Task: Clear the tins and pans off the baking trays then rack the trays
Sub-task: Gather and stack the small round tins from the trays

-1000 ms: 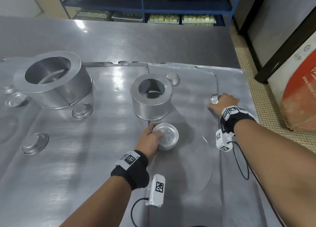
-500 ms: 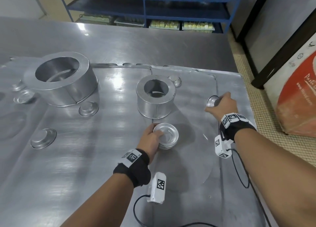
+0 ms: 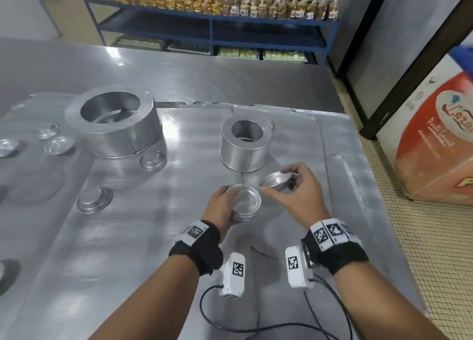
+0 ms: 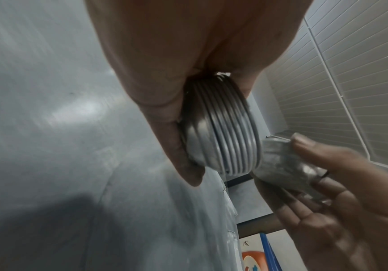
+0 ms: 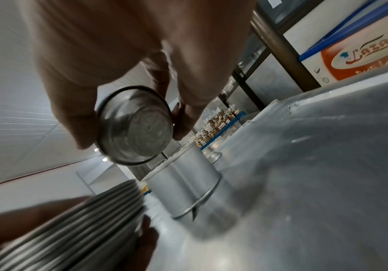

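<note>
My left hand (image 3: 225, 206) grips a nested stack of small round tins (image 3: 244, 205) (image 4: 230, 139) (image 5: 76, 229), lifted a little above the baking tray (image 3: 128, 250). My right hand (image 3: 289, 186) pinches a single small tin (image 3: 277, 179) (image 5: 135, 126) (image 4: 283, 165) by its rim, tilted, just right of and slightly above the stack. A small ring pan (image 3: 245, 145) (image 5: 183, 181) stands right behind both hands. A large ring pan (image 3: 114, 123) sits at the tray's back left. Loose small tins lie on the tray, such as one (image 3: 95, 199) at left and another (image 3: 153, 160) by the large pan.
More small tins (image 3: 58, 145) lie on the tray at far left. A blue shelf rack (image 3: 212, 35) with packaged goods stands behind the steel table (image 3: 179, 76). A printed carton (image 3: 435, 145) sits on the tiled floor to the right, beyond the tray's right edge (image 3: 358, 186).
My right hand lifted a small tin from the tray's right edge and carried it left to the stack. My left hand raised the stack slightly. The head view tilted up.
</note>
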Available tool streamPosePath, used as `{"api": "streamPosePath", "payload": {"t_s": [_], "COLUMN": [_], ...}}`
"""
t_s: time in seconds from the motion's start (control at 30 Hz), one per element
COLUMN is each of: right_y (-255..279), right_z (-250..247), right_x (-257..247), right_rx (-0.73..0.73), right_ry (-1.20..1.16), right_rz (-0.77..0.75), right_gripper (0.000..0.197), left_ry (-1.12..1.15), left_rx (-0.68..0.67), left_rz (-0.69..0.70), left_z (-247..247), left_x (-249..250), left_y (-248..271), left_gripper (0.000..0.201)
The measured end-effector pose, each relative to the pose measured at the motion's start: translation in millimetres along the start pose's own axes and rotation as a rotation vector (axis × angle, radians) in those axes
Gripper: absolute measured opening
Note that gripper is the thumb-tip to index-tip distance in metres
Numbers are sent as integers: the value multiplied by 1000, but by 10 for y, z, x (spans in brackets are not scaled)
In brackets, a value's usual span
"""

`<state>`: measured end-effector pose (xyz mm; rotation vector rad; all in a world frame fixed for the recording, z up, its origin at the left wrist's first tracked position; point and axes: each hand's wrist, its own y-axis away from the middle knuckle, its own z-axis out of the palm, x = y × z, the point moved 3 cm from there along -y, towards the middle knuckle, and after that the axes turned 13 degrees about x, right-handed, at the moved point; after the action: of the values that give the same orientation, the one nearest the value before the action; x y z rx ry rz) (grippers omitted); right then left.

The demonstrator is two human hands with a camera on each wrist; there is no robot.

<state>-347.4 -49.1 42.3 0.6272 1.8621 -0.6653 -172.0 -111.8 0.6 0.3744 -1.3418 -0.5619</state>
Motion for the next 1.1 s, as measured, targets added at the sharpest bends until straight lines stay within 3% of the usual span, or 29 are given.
{"api": "streamPosePath", "payload": {"t_s": [0.2, 0.4, 0.63, 0.83, 1.1], "right_y": [527, 817, 982, 980, 1164], "right_z": [255, 516, 689, 861, 1072], "right_x": [-140, -117, -125, -69, -113], "right_rx": [-89, -203, -298, -160, -159], "right_ry": [-134, -178, -178, -118, -44], "right_rz": [22, 86, 161, 283, 402], "right_gripper": [52, 45, 74, 8, 18], "left_ry": [11, -45, -21, -55, -229], "left_rx": [-39, -59, -50, -38, -81], "left_rz": [0, 62, 73, 106, 149], "left_z": [-224, -423, -687, -929, -1223], "left_x": [13, 19, 10, -2, 51], "left_y": [111, 162, 165, 197, 275], "left_gripper": [54, 36, 41, 40, 44]}}
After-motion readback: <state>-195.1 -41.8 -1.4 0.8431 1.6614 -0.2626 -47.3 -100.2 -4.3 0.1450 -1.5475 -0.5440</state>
